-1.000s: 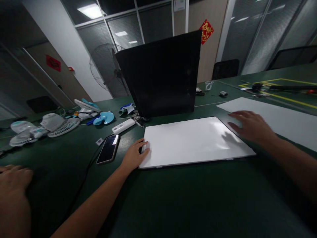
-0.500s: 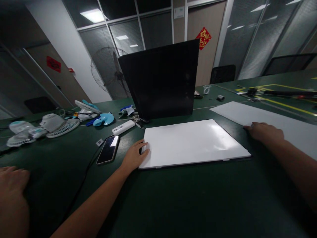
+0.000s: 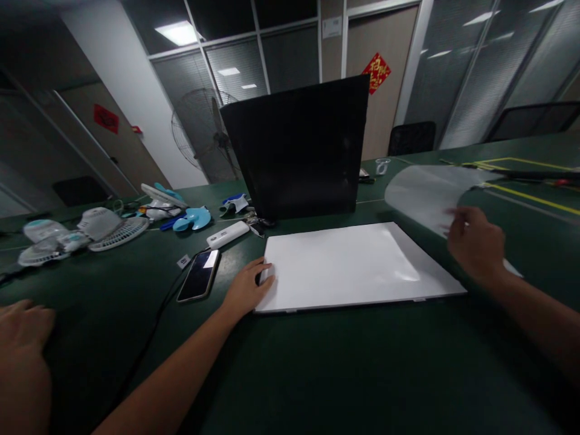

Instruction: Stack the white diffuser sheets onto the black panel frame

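A flat white panel (image 3: 339, 266) with a dark rim lies on the green table. At its left edge my left hand (image 3: 247, 285) grips the side, thumb and fingertips on the white surface. My right hand (image 3: 475, 244) is closed on the edge of a thin translucent white sheet (image 3: 421, 193), right of the panel. The sheet is lifted and curls; part of it is hidden behind the hand, and the fingertips are slightly blurred.
Behind the panel stands a large black screen (image 3: 303, 151). To the left lie a phone (image 3: 199, 275), a white stick-shaped device (image 3: 228, 234) and small fan parts (image 3: 120, 232). Another person's hand (image 3: 25, 329) rests at the left edge. A clear cup (image 3: 382, 166) stands behind.
My right hand has raised the sheet's near edge, so the sheet, flat before, now bends up and away. My left hand stays on the panel.
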Available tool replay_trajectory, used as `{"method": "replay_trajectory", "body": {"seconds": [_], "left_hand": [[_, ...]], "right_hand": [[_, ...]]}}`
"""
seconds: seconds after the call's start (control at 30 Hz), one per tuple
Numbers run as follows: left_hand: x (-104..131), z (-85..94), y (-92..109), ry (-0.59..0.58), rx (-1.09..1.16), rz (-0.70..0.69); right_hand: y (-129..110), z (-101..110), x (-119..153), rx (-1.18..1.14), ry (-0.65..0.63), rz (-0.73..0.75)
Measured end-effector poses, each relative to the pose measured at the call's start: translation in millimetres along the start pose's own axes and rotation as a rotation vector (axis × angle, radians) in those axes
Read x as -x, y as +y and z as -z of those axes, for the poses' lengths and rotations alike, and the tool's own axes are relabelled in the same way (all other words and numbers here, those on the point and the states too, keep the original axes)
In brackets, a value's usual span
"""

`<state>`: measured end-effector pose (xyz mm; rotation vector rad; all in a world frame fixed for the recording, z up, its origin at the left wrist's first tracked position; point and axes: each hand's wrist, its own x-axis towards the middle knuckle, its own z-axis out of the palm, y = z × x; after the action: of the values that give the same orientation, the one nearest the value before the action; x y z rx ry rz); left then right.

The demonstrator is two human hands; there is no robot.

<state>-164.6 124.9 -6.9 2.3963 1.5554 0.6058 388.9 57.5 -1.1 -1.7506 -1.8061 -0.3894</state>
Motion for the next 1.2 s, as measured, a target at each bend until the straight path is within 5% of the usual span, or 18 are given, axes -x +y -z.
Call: {"method": "replay_trajectory", "body": {"seconds": [0.03,0.07,0.27,0.43,0.57,0.87,1.0,1.2], "left_hand": [[0,0.3,0,0.002,0.001,-0.001],[0,0.5,1,0.003,0.004,-0.001],[0,-1.0,0,0.013,0.033,0.001],[0,2.9,-2,0.006,0.061,-0.054],[0,7.8,-3,-0.028,0.103,-0.112],[0,0.7,-3,0.1,0.24,0.131],[-1,0.6,-4,0.087,0.247,0.139],[-3,1.3,-3,0.017,0.12,0.145]], "right_hand": [[-20,1,-1,0.075,0.108,-0.124],[-39,2,-1,0.098,0.071,-0.093],[-111,-13,12,-0.068,-0.37,0.628],[-133,-16,21,-0.179,-0.458,0.786],[-136,-13,21,-0.19,-0.442,0.799],[-136,-7,21,-0.255,-0.432,0.807],[-133,-4,18,-0.255,-0.459,0.793],[-83,-12,2,-0.055,-0.263,0.318]]}}
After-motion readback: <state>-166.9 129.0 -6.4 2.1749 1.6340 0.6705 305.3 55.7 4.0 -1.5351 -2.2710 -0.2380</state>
